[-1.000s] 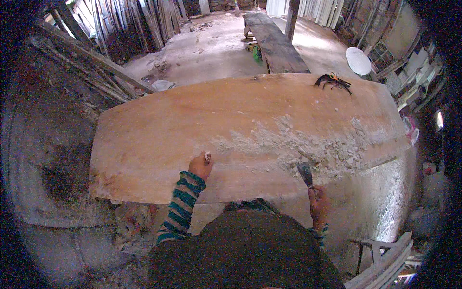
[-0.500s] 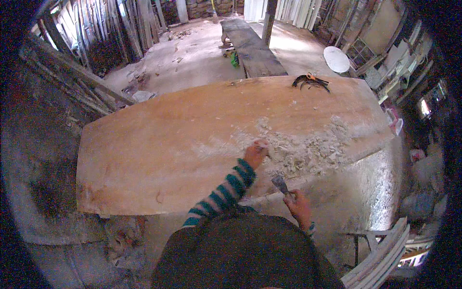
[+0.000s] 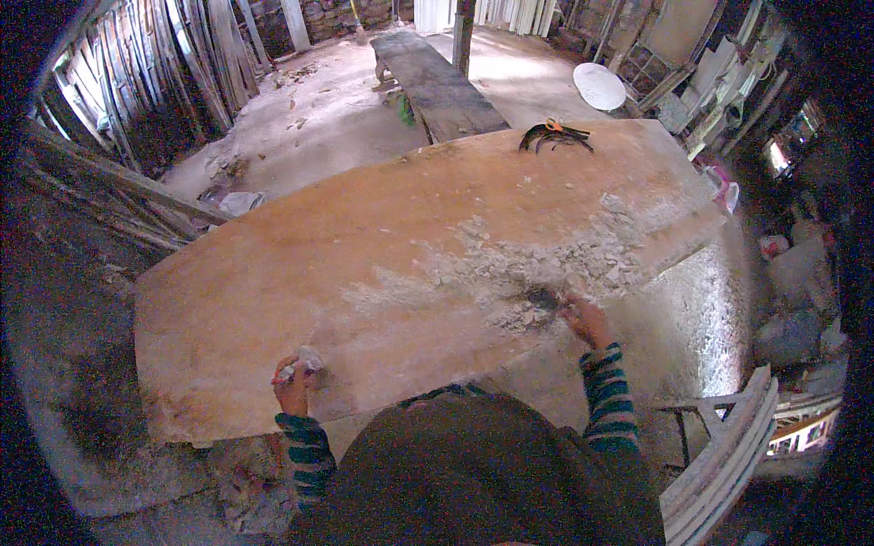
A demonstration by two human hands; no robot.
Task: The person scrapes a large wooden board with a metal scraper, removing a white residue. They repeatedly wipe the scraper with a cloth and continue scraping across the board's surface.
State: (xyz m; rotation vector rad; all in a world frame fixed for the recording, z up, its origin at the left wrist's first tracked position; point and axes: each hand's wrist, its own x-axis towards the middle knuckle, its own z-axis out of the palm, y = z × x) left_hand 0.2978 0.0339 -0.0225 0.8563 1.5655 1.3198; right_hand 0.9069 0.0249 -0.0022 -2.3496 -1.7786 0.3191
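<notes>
On the wooden board (image 3: 246, 282), pale crumbly material (image 3: 587, 259) lies spread over the middle and right. Right hand (image 3: 587, 320) grips a scraper (image 3: 543, 298), fingers curled around it, blade among the crumbs. Left hand (image 3: 292, 391), well apart at near left, pinches a pale lump (image 3: 310, 359); exact fingertip placement unclear. Dark curved strips (image 3: 537, 137) lie near the far edge.

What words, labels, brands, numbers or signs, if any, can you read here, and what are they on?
None can be read.
Wooden board: no lettering visible.
Scraper in the right hand: too blurred to tell.
Pale piece in the left hand: too blurred to tell.
White disc: too far off to tell.
</notes>
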